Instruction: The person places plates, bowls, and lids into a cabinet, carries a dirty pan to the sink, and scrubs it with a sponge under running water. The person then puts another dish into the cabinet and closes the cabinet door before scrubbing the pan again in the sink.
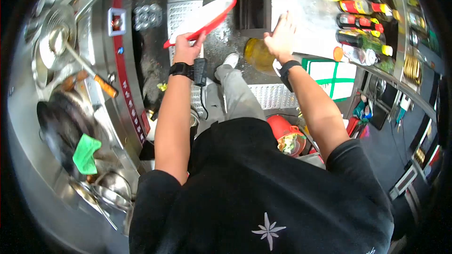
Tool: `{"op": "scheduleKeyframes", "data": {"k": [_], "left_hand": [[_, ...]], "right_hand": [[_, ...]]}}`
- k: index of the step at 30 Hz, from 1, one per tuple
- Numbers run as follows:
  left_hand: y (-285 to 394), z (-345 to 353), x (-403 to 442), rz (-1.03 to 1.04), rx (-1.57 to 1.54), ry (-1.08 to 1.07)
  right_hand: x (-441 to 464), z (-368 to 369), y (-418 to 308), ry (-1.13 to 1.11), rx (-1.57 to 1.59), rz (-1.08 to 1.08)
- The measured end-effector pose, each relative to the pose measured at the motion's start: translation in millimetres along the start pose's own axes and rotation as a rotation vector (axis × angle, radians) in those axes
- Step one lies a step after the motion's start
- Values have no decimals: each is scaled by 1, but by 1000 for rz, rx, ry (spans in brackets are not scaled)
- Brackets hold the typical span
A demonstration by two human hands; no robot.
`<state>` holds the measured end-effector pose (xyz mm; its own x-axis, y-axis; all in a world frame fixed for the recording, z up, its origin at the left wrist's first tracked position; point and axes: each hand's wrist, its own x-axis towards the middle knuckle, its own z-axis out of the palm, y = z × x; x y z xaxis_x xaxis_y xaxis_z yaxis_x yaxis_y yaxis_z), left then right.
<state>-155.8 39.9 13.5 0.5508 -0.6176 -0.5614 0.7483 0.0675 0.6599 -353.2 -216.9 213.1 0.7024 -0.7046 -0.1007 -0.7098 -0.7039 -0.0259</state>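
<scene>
Ladle and strainer lie on the steel counter at far left, with a green cloth draped by a dark wok nearer the body. Next comes the left hand, closed on the lower edge of a red-and-white dish, near its left end. From that grip the dish stretches forward and rightward, most of it beyond the fingers, its far tip well apart from the right hand. That hand is spread and holds nothing, over the near-left part of a white worktop; whether it touches is unclear. Farther right, sauce bottles crowd the worktop's edge.
</scene>
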Motion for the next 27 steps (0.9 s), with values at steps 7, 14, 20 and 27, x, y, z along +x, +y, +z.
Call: {"op": "scheduleKeyframes", "data": {"k": [7,14,20,27], "left_hand": [[112,115,-4,-464,-837,363],[136,147,10,-529,-794,373],[165,169,13,-601,-745,324],[218,220,-13,-741,-1045,494]], "right_hand": [[5,1,2,-30,72,4],[6,8,5,-31,210,35],[4,11,6,29,249,24],[2,-9,19,-87,238,-32]]}}
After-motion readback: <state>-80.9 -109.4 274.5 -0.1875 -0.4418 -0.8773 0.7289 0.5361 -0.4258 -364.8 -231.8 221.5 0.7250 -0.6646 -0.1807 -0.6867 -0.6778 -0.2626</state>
